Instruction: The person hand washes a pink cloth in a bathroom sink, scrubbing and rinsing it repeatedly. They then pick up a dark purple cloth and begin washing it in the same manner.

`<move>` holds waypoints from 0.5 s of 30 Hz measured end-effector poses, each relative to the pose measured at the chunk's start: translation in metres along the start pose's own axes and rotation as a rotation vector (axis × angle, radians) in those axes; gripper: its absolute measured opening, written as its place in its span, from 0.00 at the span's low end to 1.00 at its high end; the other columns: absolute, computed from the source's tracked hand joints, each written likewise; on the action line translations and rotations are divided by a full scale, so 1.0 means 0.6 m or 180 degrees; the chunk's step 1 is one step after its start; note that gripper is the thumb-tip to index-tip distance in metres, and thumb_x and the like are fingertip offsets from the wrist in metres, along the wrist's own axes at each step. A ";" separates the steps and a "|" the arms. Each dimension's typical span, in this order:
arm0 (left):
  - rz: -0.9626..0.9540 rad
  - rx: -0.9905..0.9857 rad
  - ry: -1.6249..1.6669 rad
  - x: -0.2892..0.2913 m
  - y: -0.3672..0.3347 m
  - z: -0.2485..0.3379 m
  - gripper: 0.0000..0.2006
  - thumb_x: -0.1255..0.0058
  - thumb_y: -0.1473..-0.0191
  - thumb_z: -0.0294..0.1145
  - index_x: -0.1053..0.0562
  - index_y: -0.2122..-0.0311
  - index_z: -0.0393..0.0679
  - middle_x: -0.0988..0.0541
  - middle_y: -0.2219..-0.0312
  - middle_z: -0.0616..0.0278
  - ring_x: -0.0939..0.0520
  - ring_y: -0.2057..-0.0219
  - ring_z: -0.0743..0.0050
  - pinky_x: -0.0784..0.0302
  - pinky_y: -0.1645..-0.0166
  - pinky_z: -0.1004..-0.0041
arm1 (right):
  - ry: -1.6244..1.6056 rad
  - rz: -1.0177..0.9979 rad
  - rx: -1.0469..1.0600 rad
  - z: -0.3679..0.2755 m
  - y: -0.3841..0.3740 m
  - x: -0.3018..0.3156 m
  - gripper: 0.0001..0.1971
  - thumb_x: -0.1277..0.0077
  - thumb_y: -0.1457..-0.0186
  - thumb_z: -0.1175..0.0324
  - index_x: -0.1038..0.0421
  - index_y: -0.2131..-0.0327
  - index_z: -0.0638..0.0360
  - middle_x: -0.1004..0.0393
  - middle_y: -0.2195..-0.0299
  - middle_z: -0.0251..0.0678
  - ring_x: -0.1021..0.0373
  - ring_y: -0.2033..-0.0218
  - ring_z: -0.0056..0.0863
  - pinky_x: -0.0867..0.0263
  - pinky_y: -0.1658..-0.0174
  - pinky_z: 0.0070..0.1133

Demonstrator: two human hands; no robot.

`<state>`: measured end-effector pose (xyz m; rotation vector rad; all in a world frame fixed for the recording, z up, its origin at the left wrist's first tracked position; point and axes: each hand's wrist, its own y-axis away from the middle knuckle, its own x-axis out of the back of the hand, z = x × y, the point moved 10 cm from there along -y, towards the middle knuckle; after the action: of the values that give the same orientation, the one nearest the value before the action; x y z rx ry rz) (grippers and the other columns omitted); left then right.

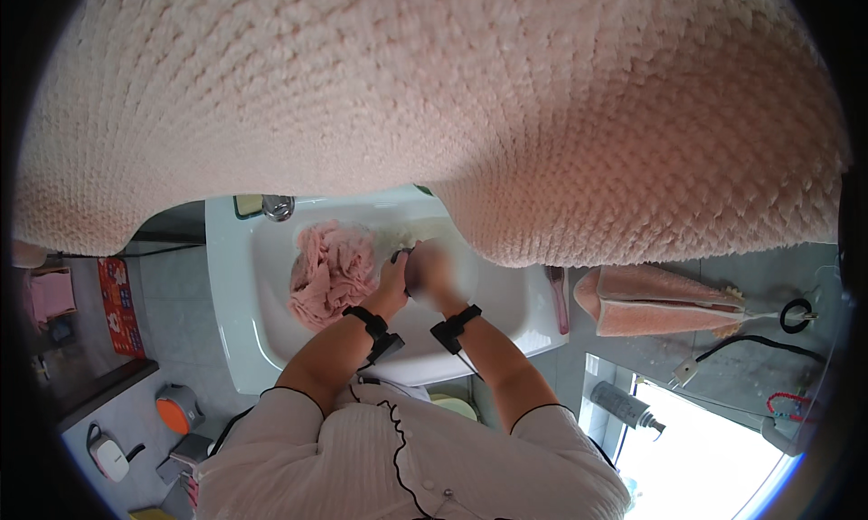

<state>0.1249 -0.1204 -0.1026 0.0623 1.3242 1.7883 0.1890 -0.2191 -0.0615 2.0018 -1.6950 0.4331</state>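
Observation:
Both my hands are close together over the white sink basin [262, 326]. My left hand [392, 283] is closed around the near side of a dark purplish thing [415, 269], whose kind I cannot make out. Against its other side is my right hand [439, 278], smeared so that its fingers do not show clearly. Left of my hands, a wet, crumpled pink cloth [330, 276] lies in the basin. Cloudy water or suds [389, 240] show beside it. Each wrist wears a black strap with a small box.
A large fluffy pink towel [434, 113] fills the upper view, covering the sink's far right. A metal tap [278, 207] and soap dish [248, 205] sit at the back left. On the right rim lies a pink-handled brush [559, 303]; a folded pink towel [665, 305] hangs beyond.

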 end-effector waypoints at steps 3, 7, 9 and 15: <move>0.0340 -0.0136 -0.0309 0.031 -0.011 0.012 0.17 0.49 0.49 0.46 0.32 0.59 0.46 0.33 0.74 0.66 0.33 0.76 0.73 0.35 0.73 0.72 | 0.1488 -0.0113 0.0066 0.115 -0.037 -0.014 0.14 0.57 0.45 0.60 0.31 0.59 0.55 0.29 0.61 0.39 0.33 0.59 0.37 0.39 0.56 0.33; 0.1036 0.0771 -0.0286 0.127 0.002 0.002 0.24 0.48 0.52 0.55 0.35 0.56 0.51 0.38 0.71 0.68 0.38 0.71 0.74 0.37 0.65 0.69 | 0.2492 0.0062 -0.0024 0.114 -0.032 -0.031 0.17 0.59 0.45 0.59 0.34 0.54 0.51 0.29 0.58 0.44 0.31 0.60 0.49 0.38 0.57 0.41; 0.0837 0.1121 -0.0355 0.123 0.007 -0.013 0.31 0.47 0.54 0.58 0.40 0.49 0.55 0.39 0.63 0.66 0.39 0.62 0.70 0.40 0.54 0.59 | 0.2793 -0.0360 0.0128 0.106 -0.017 -0.068 0.20 0.57 0.48 0.62 0.38 0.50 0.48 0.33 0.54 0.45 0.33 0.57 0.48 0.38 0.56 0.43; 0.0836 0.0765 -0.0393 0.107 0.016 -0.028 0.34 0.44 0.57 0.60 0.44 0.47 0.62 0.44 0.65 0.64 0.42 0.67 0.69 0.42 0.50 0.52 | 0.1712 -0.0629 -0.0169 0.137 -0.006 -0.062 0.26 0.52 0.55 0.72 0.42 0.49 0.51 0.36 0.55 0.47 0.36 0.55 0.50 0.37 0.54 0.38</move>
<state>0.0713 -0.0905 -0.1302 0.4910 1.4880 1.7970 0.1806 -0.2326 -0.1504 1.7810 -1.1562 0.7643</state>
